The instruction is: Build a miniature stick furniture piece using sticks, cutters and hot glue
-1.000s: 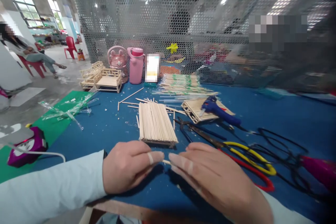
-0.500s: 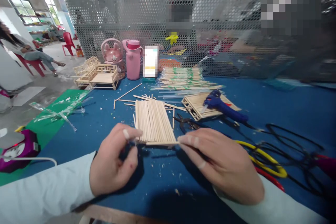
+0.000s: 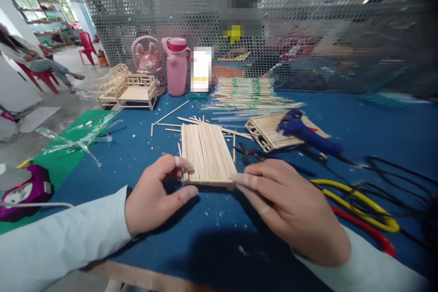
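In the middle lies a flat panel of wooden sticks (image 3: 208,150), laid side by side. A thin crosswise stick (image 3: 214,184) runs along its near edge. My left hand (image 3: 159,198) is at the near left corner, its bent index finger touching the panel and its thumb stretched out apart, below the edge. At the near right corner my right hand (image 3: 287,203) pinches the end of the crosswise stick between thumb and fingers; the fingertips partly hide that end. Pliers (image 3: 253,153) with dark jaws lie just beyond my right hand.
A blue glue gun (image 3: 304,130) rests on a second stick panel (image 3: 263,134). Loose sticks (image 3: 171,113), bundled sticks (image 3: 244,91) and small stick furniture (image 3: 137,93) lie farther back, near a pink bottle (image 3: 177,68). Cables (image 3: 386,191) and yellow handles (image 3: 362,207) are at right.
The crosswise stick now sits flush along the panel's near edge; before, its right end stuck out past the corner. My left thumb has straightened toward the right. The camera view has shifted slightly.
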A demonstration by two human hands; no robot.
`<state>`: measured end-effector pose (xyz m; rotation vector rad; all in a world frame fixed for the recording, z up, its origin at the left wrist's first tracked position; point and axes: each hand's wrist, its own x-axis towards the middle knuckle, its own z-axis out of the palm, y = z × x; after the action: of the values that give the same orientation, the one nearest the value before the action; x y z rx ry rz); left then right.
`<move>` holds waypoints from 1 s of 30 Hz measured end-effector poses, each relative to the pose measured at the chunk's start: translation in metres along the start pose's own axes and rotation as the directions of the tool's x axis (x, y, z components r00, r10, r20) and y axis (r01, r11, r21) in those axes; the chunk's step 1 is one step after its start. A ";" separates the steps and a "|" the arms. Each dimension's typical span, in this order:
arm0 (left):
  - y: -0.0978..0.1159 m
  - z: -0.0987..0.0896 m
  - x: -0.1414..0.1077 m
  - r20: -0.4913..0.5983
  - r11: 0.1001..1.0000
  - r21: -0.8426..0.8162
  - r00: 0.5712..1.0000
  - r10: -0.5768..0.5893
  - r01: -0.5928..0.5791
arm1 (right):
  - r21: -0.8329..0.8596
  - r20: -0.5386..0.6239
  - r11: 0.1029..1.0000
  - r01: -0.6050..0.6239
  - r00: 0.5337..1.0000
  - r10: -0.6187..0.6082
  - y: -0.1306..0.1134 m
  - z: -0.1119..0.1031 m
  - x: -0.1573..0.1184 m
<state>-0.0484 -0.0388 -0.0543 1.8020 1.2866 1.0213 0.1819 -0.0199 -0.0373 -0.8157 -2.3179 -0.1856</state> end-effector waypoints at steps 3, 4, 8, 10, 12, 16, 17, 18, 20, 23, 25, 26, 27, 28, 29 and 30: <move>-0.003 0.000 0.000 0.000 1.000 0.018 1.000 0.016 -0.016 | -0.012 -0.005 0.999 -0.031 1.000 0.031 -0.002 0.002 0.000; -0.004 0.000 0.000 -0.001 1.000 0.019 1.000 0.019 -0.019 | -0.015 -0.007 0.999 -0.037 0.999 0.037 -0.002 0.002 -0.001; -0.003 0.000 0.000 -0.005 0.998 0.034 0.998 0.061 -0.061 | -0.024 -0.015 0.999 -0.043 0.999 0.042 -0.003 0.003 0.000; -0.002 0.000 0.001 -0.006 0.994 0.057 0.995 0.098 -0.097 | -0.027 -0.007 0.999 -0.033 0.999 0.033 -0.003 0.003 0.001; -0.001 0.000 0.001 -0.011 0.989 0.080 0.992 0.125 -0.124 | -0.028 -0.003 0.999 -0.032 0.999 0.032 -0.003 0.003 0.002; -0.002 0.000 0.001 -0.019 0.986 0.095 0.990 0.137 -0.135 | -0.027 -0.003 0.999 -0.046 0.999 0.046 -0.004 0.003 0.003; -0.003 0.000 0.001 -0.021 0.986 0.094 0.990 0.138 -0.136 | -0.027 -0.004 0.999 -0.043 0.999 0.043 -0.004 0.003 0.002; -0.003 0.000 0.001 -0.023 0.986 0.093 0.990 0.138 -0.136 | -0.026 -0.006 0.999 -0.037 0.999 0.037 -0.004 0.003 0.002; -0.003 0.000 0.000 -0.026 0.985 0.097 0.989 0.143 -0.140 | -0.023 -0.010 0.999 -0.026 1.000 0.026 -0.003 0.003 0.002; -0.002 0.001 0.001 -0.031 0.982 0.107 0.986 0.162 -0.158 | -0.009 -0.002 1.000 -0.018 1.000 0.018 -0.003 0.004 0.003; -0.001 0.001 0.002 -0.028 0.976 0.118 0.982 0.186 -0.182 | -0.002 0.000 1.000 -0.019 1.000 0.019 -0.003 0.004 0.003; -0.001 0.001 0.002 -0.024 0.974 0.125 0.981 0.195 -0.190 | -0.002 -0.002 1.000 -0.022 1.000 0.022 -0.003 0.005 0.004; -0.001 0.001 0.002 -0.020 0.971 0.135 0.979 0.202 -0.197 | -0.003 -0.001 1.000 -0.026 1.000 0.026 -0.003 0.005 0.004; -0.001 0.001 0.002 -0.019 0.968 0.145 0.978 0.208 -0.203 | -0.004 0.000 0.999 -0.032 0.999 0.032 -0.004 0.005 0.004; -0.001 0.000 0.002 -0.019 0.966 0.154 0.977 0.211 -0.206 | -0.006 0.004 0.999 -0.039 0.999 0.039 -0.004 0.005 0.004; -0.002 0.000 0.002 -0.021 0.965 0.162 0.977 0.214 -0.208 | -0.006 0.010 0.999 -0.045 0.999 0.045 -0.004 0.005 0.003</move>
<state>-0.0483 -0.0364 -0.0554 2.0861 1.2480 1.0982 0.1747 -0.0194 -0.0391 -0.8733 -2.3072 -0.1688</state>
